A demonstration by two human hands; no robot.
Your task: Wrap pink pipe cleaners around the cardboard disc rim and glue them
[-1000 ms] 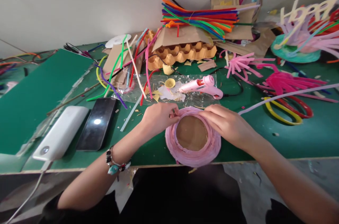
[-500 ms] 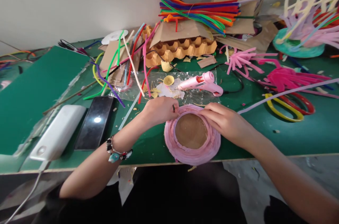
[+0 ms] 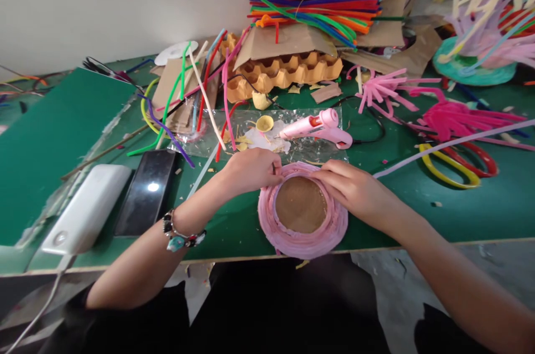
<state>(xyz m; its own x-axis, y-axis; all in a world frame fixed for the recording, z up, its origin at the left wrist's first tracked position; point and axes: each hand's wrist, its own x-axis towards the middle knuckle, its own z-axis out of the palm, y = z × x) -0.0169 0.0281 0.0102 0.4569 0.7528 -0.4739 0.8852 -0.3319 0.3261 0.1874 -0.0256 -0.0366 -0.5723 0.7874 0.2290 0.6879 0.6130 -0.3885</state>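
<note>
A round pink base wound with pipe cleaners lies at the table's front edge, with a brown cardboard disc in its centre. My left hand pinches the base's upper left rim, fingers curled. At the upper right rim, my right hand has its thumb and fingers pressed together. A long lilac pipe cleaner runs out from behind the right hand towards the right; its near end is hidden by the fingers. Just beyond the base lies a pink glue gun on clear plastic film.
A phone and a white power bank lie at left. Scissors with yellow and red handles are at right, near pink pipe-cleaner bunches. An egg carton and a bundle of coloured pipe cleaners stand behind.
The view has shifted slightly. Both hands stay at the base's rim, with the left fingers moved a little; the base lies in nearly the same place.
</note>
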